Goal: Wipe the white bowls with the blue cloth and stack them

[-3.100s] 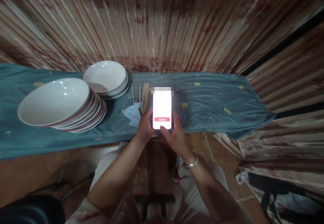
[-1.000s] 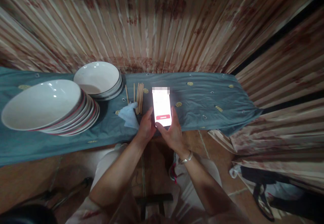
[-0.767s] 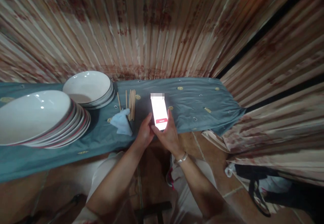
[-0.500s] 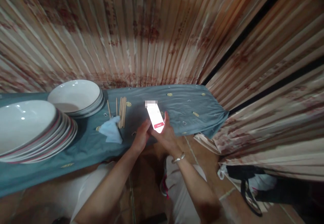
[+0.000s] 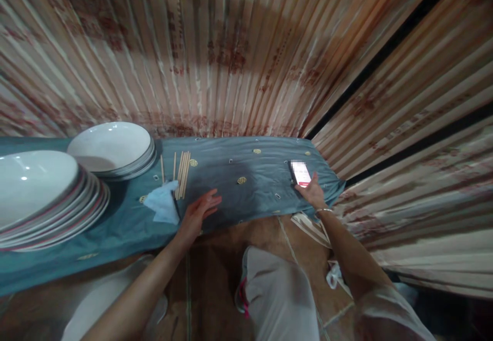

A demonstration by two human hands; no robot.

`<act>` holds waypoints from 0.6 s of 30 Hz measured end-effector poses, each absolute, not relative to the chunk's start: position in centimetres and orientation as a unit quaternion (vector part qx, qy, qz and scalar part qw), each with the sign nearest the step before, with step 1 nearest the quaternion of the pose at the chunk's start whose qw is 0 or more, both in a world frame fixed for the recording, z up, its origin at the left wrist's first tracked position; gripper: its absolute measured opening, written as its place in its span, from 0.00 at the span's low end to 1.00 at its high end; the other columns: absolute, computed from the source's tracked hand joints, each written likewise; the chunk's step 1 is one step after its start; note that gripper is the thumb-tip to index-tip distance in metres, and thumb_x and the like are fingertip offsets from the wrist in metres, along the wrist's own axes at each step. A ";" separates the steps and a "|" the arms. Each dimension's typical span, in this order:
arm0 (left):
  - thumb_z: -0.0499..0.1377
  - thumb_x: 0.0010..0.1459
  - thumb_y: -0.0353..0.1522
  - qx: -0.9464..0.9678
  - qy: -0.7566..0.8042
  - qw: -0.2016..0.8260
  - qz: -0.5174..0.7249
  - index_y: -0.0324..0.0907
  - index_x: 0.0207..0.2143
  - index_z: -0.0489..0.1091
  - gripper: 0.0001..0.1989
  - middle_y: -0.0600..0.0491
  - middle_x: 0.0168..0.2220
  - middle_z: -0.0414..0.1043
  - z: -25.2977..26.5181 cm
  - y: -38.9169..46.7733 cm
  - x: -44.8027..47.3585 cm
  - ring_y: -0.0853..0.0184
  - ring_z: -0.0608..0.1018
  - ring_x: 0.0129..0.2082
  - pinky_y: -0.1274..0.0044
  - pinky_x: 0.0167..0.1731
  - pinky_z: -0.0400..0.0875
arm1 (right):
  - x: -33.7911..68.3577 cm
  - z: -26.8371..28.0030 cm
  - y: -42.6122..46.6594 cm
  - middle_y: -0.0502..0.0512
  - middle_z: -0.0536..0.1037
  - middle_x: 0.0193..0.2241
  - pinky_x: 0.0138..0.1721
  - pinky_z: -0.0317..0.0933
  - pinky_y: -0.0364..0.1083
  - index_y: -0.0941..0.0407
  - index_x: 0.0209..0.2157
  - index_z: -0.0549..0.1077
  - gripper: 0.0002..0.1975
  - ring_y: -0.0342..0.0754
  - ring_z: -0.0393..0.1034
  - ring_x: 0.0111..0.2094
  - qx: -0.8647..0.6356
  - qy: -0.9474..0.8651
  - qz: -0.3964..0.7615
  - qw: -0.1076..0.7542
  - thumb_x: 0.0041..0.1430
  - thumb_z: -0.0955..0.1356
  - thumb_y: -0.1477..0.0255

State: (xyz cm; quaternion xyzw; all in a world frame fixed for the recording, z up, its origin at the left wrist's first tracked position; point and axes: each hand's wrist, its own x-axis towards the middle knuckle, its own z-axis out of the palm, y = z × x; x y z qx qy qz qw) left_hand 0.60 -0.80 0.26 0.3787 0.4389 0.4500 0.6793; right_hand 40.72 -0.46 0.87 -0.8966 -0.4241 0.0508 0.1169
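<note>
My right hand (image 5: 313,193) grips a phone (image 5: 301,174) with a lit screen, low over the right end of the cloth-covered table. The phone's lower end lies between thumb and fingers. My left hand (image 5: 201,209) is empty, its fingers stretched out and apart, just above the table's front edge. Left of it lie a crumpled light-blue cloth (image 5: 164,203) and several wooden chopsticks (image 5: 183,174) side by side. The blue cloth covers the chopsticks' lower ends in part.
Two stacks of white dishes stand at the left: a tall near stack (image 5: 42,197) and a lower far stack (image 5: 111,148). A teal patterned tablecloth (image 5: 215,151) covers the table. Pleated curtains (image 5: 239,63) hang behind and to the right. A white bag (image 5: 334,275) lies on the tiled floor.
Both hands were together on the phone at the table's middle. The right hand has carried it to the right and down toward the cloth; the left has let go and moved left.
</note>
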 end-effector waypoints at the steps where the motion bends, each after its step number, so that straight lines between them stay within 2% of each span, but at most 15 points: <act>1: 0.65 0.44 0.56 0.380 0.439 0.679 0.449 0.38 0.50 0.74 0.39 0.38 0.48 0.79 0.3 -0.9 0.3 0.49 0.77 0.53 0.59 0.55 0.68 | 41.9 0.7 -0.3 0.78 0.74 0.53 0.51 0.66 0.52 0.70 0.67 0.43 0.51 0.63 0.73 0.53 -0.905 -0.409 0.046 0.107 0.55 0.71 0.59; 4: 0.65 0.46 0.55 0.380 0.442 0.680 0.445 0.38 0.51 0.74 0.38 0.39 0.47 0.79 0.5 -1.1 -0.4 0.51 0.78 0.53 0.60 0.55 0.69 | 44.7 0.1 0.3 0.79 0.74 0.53 0.51 0.66 0.54 0.70 0.67 0.44 0.51 0.64 0.73 0.53 -0.920 -0.380 0.043 0.086 0.55 0.71 0.58; 8: 0.66 0.42 0.56 0.364 0.464 0.674 0.446 0.37 0.50 0.74 0.40 0.41 0.44 0.81 1.1 -1.3 -1.2 0.51 0.79 0.51 0.60 0.54 0.70 | 47.2 -0.2 1.0 0.82 0.72 0.54 0.53 0.65 0.56 0.71 0.66 0.47 0.48 0.66 0.72 0.55 -0.924 -0.369 0.057 0.081 0.55 0.71 0.59; 14: 0.68 0.39 0.56 0.354 0.473 0.665 0.456 0.38 0.47 0.76 0.39 0.42 0.41 0.82 1.6 -1.2 -2.3 0.51 0.80 0.49 0.59 0.55 0.69 | 48.6 -0.4 1.6 0.82 0.74 0.52 0.51 0.66 0.55 0.74 0.66 0.48 0.48 0.65 0.74 0.51 -0.924 -0.367 0.069 0.080 0.55 0.70 0.60; 16: 0.69 0.38 0.56 0.350 0.474 0.666 0.458 0.38 0.46 0.76 0.39 0.43 0.41 0.82 2.0 -1.3 -2.7 0.51 0.80 0.48 0.59 0.54 0.69 | 48.5 -0.5 1.5 0.81 0.72 0.53 0.52 0.65 0.54 0.73 0.66 0.48 0.48 0.64 0.72 0.54 -0.920 -0.376 0.066 0.085 0.54 0.70 0.60; 18: 0.69 0.37 0.55 0.346 0.474 0.662 0.466 0.38 0.46 0.77 0.38 0.43 0.41 0.82 2.4 -1.6 -3.0 0.51 0.81 0.47 0.60 0.54 0.70 | 48.1 -0.6 1.4 0.82 0.66 0.59 0.57 0.61 0.55 0.72 0.66 0.47 0.49 0.65 0.65 0.60 -0.908 -0.404 0.044 0.099 0.54 0.69 0.59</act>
